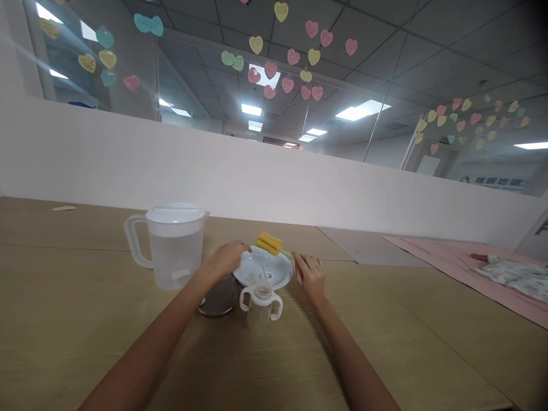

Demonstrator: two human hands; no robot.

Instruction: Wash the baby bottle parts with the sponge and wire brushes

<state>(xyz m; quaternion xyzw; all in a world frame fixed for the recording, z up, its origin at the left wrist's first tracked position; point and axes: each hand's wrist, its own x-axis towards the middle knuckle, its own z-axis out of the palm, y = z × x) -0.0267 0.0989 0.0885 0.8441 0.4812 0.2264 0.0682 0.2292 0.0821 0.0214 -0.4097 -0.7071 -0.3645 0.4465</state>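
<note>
Head view: right hand closed round sponge brush; left hand, grip unclear, at white plate.

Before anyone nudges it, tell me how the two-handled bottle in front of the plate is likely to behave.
If pushed high up, the two-handled bottle would probably tip before it slid, since it stands upright and looks narrow. Its white handles jut out, so they would likely hinder a long roll. Its mouth looks uncovered, so any contents might spill.
</note>
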